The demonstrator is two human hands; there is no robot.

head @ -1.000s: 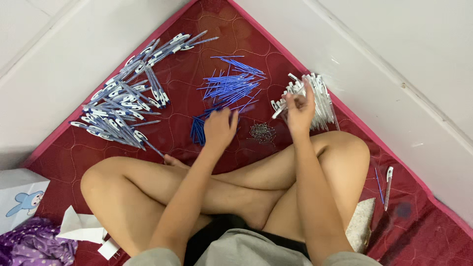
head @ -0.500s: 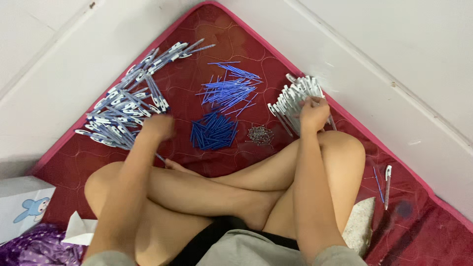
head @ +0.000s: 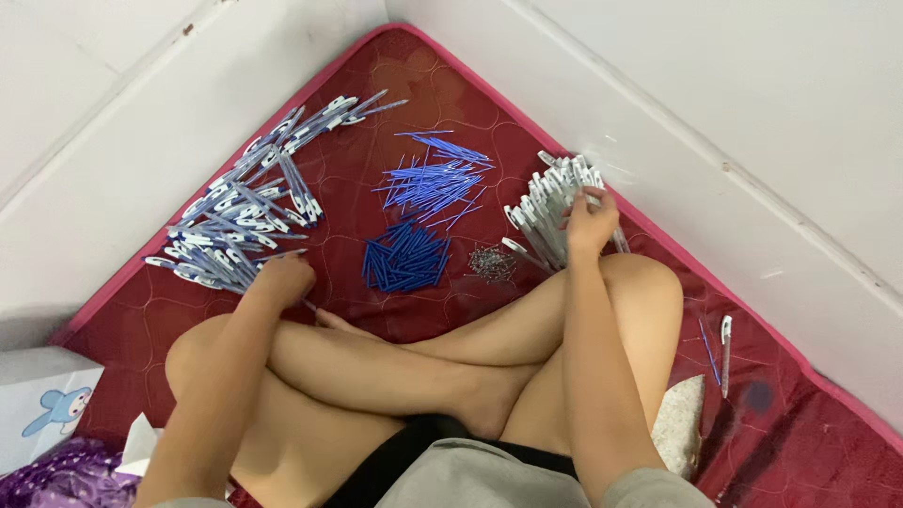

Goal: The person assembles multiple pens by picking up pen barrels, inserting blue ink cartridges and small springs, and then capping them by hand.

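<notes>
You sit cross-legged on a red mattress [head: 395, 75] pushed into a corner, and the parts are fanned out in an arc ahead of your knees so that each sort lies within reach of one hand.

Your left hand [head: 280, 279] is down at the near edge of the heap of finished pens [head: 245, 212], blue-and-white ones piled loosely and spreading away from that hand toward the wall. The fingers curl over the nearest pens; whether they grip one or merely rest on it I cannot tell, since the back of the hand hides the fingertips.

Your right hand [head: 588, 226] is at the stack of white pen barrels [head: 550, 202], lying side by side like a deck just beyond your right knee. The fingers are pinched narrow on one barrel at the stack's far side.

Between your two hands lie three smaller lots, each kept apart so nothing mixes: thin blue refills [head: 435, 179] farthest out, short blue caps [head: 406, 259] nearer your shins, and a small cluster of metal springs [head: 491, 263] just left of the barrels.

Far to the right of your right hand, past the knee, a single pen [head: 725, 341] lies alone.
</notes>
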